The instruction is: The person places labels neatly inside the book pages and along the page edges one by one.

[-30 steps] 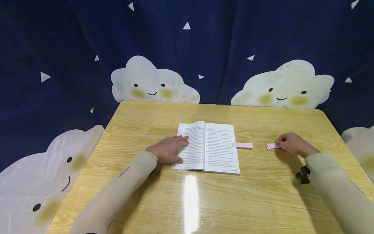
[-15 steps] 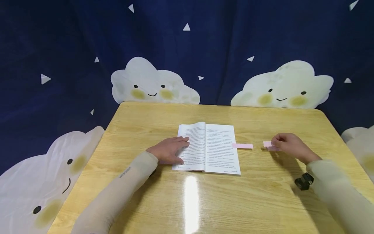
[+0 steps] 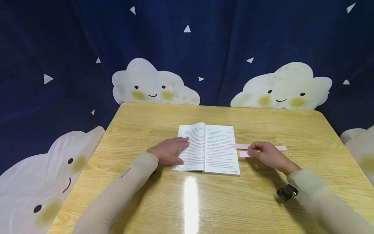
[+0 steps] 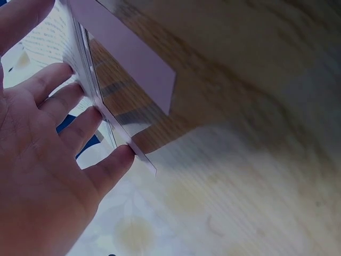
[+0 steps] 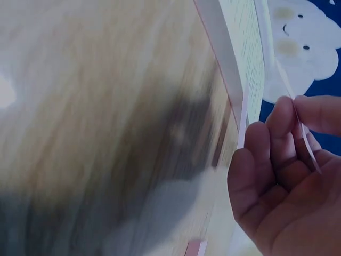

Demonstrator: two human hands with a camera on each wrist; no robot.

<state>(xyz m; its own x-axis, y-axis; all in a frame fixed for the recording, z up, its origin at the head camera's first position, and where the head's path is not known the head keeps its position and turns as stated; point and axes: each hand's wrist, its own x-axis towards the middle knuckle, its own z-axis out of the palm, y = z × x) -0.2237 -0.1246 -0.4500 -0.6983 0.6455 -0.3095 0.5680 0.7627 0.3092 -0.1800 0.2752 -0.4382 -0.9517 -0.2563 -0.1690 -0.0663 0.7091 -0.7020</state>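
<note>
An open book [image 3: 220, 152] with printed pages lies on the table. My left hand [image 3: 169, 150] rests on its left page with fingers spread. In the left wrist view, a pink paper strip [image 4: 133, 53] juts out from the book's edge, and a second, thinner-looking pink strip [image 4: 141, 152] lies by the fingertips. My right hand [image 3: 267, 156] pinches a loose pink sticky strip [image 3: 244, 154] between thumb and forefinger, just right of the book. Another pink strip [image 3: 240, 146] sticks out from the right page, partly behind this hand. The right wrist view shows the pinched strip [image 5: 303, 133] edge-on, slightly bent.
A small pink pad of strips [image 3: 281, 148] lies on the wooden table [image 3: 152, 201] beyond my right hand. A dark blue curtain [image 3: 216, 42] with cloud faces hangs behind the table. A black device [image 3: 287, 191] sits at the right wrist.
My right hand has lifted a pink strip off the pad and carried it left to near the book's right edge. The left hand stays on the page.
</note>
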